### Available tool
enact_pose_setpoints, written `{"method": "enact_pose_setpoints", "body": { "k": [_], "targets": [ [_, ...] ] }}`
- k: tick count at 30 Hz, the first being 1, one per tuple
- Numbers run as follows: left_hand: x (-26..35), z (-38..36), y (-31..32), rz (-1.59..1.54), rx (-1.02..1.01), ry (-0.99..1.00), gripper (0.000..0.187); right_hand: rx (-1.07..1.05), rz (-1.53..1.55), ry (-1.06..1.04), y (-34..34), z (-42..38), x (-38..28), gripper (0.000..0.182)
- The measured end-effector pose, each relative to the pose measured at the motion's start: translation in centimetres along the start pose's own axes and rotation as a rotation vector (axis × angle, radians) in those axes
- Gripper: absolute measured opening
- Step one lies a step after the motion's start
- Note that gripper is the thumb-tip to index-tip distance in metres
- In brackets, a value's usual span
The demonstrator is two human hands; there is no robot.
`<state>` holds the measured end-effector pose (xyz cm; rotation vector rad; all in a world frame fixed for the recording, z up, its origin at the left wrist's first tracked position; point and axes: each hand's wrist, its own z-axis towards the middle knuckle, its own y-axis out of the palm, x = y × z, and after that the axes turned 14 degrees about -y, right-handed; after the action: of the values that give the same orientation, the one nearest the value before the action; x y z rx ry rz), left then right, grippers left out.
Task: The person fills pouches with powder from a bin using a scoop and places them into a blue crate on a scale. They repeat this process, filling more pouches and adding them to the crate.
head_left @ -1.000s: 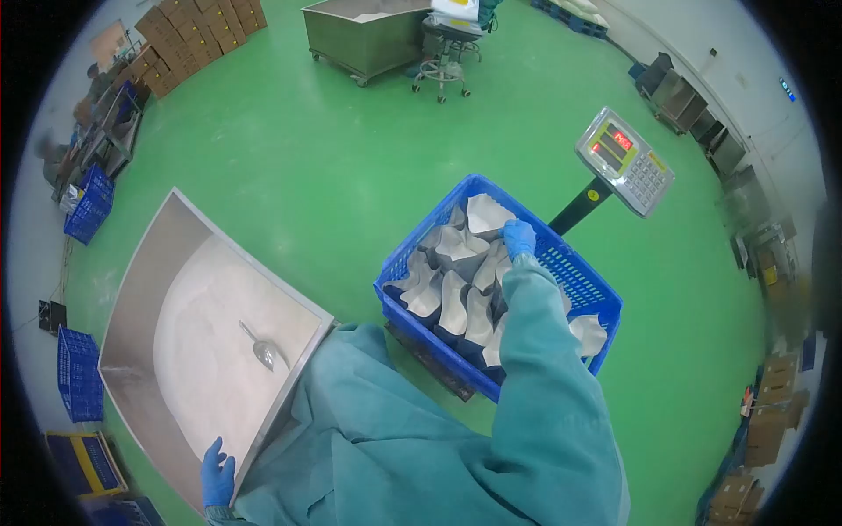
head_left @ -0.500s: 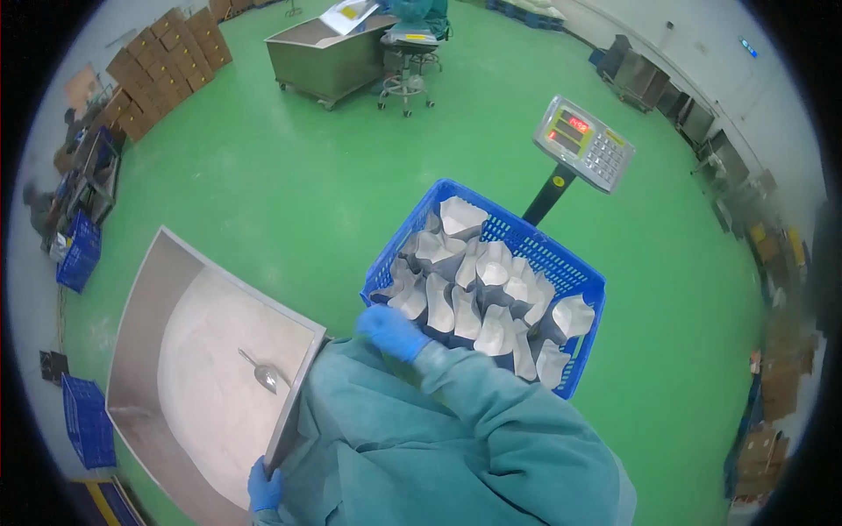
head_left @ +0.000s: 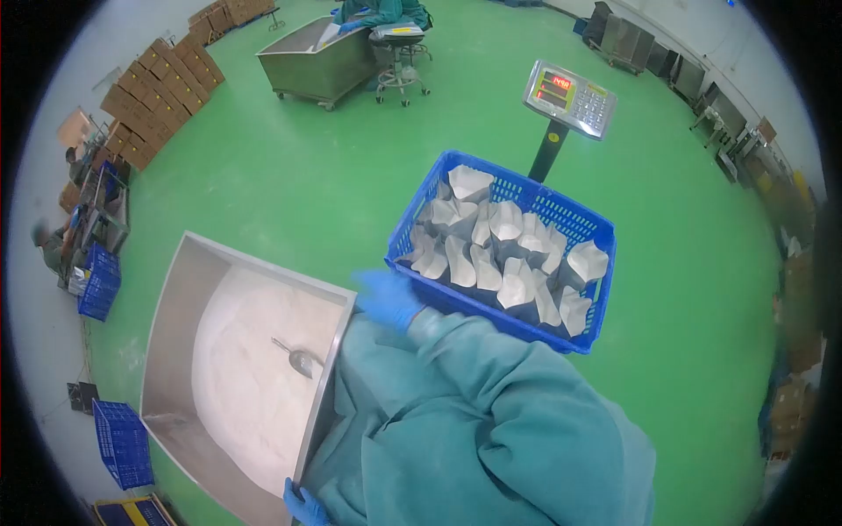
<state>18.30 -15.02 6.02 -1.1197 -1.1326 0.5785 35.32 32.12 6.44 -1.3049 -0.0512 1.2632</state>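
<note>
My right hand (head_left: pixel 386 298), in a blue glove and smeared by motion, is between the metal tub and the blue basket (head_left: pixel 491 317); its fingers cannot be made out. Many open silvery pouches (head_left: pixel 516 285) stand packed upright in the basket. My left hand (head_left: pixel 304 506), also gloved, grips the near corner of the steel tub's rim (head_left: pixel 323 399) at the bottom of the view. White powder (head_left: pixel 254 377) covers the tub's floor. On that powder lies a metal scoop (head_left: pixel 304 362), its handle pointing up and left, touched by neither hand.
Behind the basket rises a scale display (head_left: pixel 570 98) with red digits. A co-worker in green (head_left: pixel 395 12) sits by another steel tub (head_left: pixel 320 74) at the back. Stacked cartons (head_left: pixel 162 105) and blue crates (head_left: pixel 123 443) line the left side.
My right hand has moved away from the basket's near corner towards the tub. The view has shifted. My left hand stays at the tub's rim, and the co-worker's white item is lower.
</note>
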Motion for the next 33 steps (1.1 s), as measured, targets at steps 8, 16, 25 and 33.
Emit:
{"method": "enact_pose_setpoints", "body": {
  "k": [8,16,25,33],
  "targets": [
    [-0.4,1.1,1.1,0.27,0.041,-0.058,0.036,-0.184,-0.564,0.764,-13.4,-4.5,18.6,0.054],
    [0.8,2.0,1.1,0.373,-0.064,-0.118,0.038,-0.624,-0.393,0.689,-12.4,-5.8,23.5,0.045],
    [-2.4,2.6,3.6,0.509,0.018,-0.159,0.039,-0.23,-0.45,0.782,-3.5,-12.2,27.1,0.036],
    [-4.2,2.6,3.6,0.555,0.046,-0.121,0.038,-0.083,-0.414,0.691,-12.2,-9.3,23.2,0.052]
  ]
}}
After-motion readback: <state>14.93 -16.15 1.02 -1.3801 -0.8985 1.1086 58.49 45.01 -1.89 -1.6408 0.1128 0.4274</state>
